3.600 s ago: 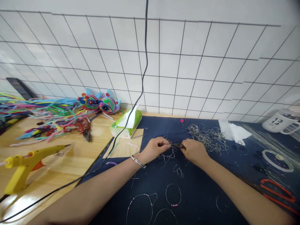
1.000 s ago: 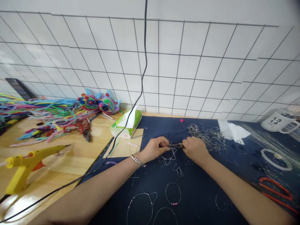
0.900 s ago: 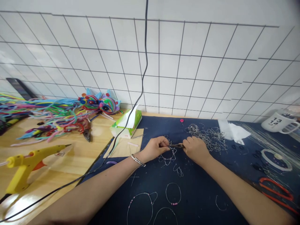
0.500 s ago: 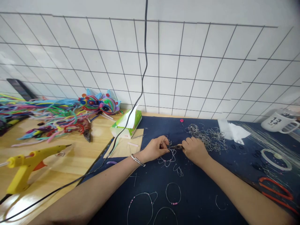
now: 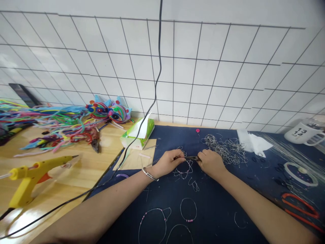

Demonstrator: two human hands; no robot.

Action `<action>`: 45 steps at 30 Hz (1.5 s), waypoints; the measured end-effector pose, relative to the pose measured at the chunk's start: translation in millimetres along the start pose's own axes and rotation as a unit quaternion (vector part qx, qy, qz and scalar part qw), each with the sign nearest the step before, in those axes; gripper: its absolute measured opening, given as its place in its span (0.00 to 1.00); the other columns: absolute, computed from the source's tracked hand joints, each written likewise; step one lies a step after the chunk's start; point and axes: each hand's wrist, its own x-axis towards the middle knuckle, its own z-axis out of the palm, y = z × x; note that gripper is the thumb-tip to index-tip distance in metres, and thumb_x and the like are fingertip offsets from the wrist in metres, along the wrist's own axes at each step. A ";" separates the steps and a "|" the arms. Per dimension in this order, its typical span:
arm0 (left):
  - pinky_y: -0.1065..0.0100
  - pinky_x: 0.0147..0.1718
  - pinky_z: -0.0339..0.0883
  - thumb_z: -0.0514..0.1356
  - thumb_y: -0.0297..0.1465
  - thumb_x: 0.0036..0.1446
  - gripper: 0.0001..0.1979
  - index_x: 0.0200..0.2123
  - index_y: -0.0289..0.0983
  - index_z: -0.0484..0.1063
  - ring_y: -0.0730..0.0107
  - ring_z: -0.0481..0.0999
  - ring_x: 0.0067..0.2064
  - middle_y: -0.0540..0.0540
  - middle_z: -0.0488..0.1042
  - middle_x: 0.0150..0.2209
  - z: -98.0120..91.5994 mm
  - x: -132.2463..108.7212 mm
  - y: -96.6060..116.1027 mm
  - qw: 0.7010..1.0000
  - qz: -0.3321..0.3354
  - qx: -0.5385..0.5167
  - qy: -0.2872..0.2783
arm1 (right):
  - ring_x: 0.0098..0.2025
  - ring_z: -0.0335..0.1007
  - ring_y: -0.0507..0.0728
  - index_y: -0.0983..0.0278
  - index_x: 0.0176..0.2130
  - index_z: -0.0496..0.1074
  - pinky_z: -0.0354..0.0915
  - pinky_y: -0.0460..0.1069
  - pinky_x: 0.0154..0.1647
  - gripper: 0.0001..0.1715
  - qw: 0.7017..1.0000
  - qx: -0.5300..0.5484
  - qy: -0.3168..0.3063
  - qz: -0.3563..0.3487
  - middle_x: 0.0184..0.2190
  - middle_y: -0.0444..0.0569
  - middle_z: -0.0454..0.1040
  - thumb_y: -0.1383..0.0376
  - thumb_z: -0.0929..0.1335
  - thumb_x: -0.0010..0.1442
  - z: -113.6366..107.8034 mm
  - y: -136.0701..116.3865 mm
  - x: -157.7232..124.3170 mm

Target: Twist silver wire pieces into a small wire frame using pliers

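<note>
My left hand (image 5: 170, 162), a silver bangle on its wrist, pinches a thin piece of wire close to the jaws of a pair of pliers (image 5: 192, 158). Around those pliers my right hand (image 5: 210, 162) is closed, their tip pointing left to the left fingertips. Just below both hands lies a flower-shaped wire piece (image 5: 183, 171) with pink beads; whether it joins the pinched wire I cannot tell. Nearer to me are a beaded wire ring (image 5: 188, 210), a larger beaded loop (image 5: 152, 226) and small bent wires (image 5: 194, 185).
Tangled wire (image 5: 225, 149) lies beyond my right hand. Orange-handled scissors (image 5: 301, 205) and a white mug (image 5: 298, 133) are at the right. A tissue box (image 5: 138, 134), a yellow glue gun (image 5: 33, 174) and colourful pipe cleaners (image 5: 61, 117) sit left. A black cable (image 5: 157, 76) hangs in front.
My left fingers have closed tighter together and shifted slightly right, beside the plier jaws. My right hand keeps its hold on the pliers. The whole view has shifted a little.
</note>
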 end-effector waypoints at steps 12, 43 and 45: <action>0.74 0.29 0.58 0.53 0.29 0.53 0.05 0.28 0.36 0.67 0.76 0.66 0.28 0.51 0.67 0.26 6.5 -1.9 7.4 1.000 0.012 0.024 -0.008 | 0.26 0.63 0.50 0.63 0.32 0.69 0.57 0.44 0.27 0.15 0.876 0.429 -0.142 0.168 0.25 0.42 0.69 0.55 0.64 0.48 -22.4 -28.7 9.9; 0.74 0.24 0.61 0.54 0.33 0.53 0.07 0.29 0.34 0.64 0.79 0.63 0.24 0.52 0.63 0.24 14.7 -2.0 3.4 0.978 -0.068 -0.196 -0.037 | 0.23 0.57 0.48 0.63 0.24 0.64 0.53 0.43 0.27 0.06 0.875 0.445 -0.066 0.179 0.20 0.39 0.63 0.64 0.60 0.49 -18.4 -44.0 2.7; 0.74 0.24 0.62 0.54 0.33 0.53 0.08 0.29 0.34 0.63 0.80 0.63 0.23 0.52 0.63 0.23 15.0 -2.3 4.0 0.973 -0.077 -0.213 -0.035 | 0.23 0.57 0.48 0.63 0.24 0.64 0.54 0.43 0.27 0.06 0.871 0.451 -0.063 0.183 0.20 0.39 0.63 0.64 0.60 0.48 -19.2 -44.2 2.8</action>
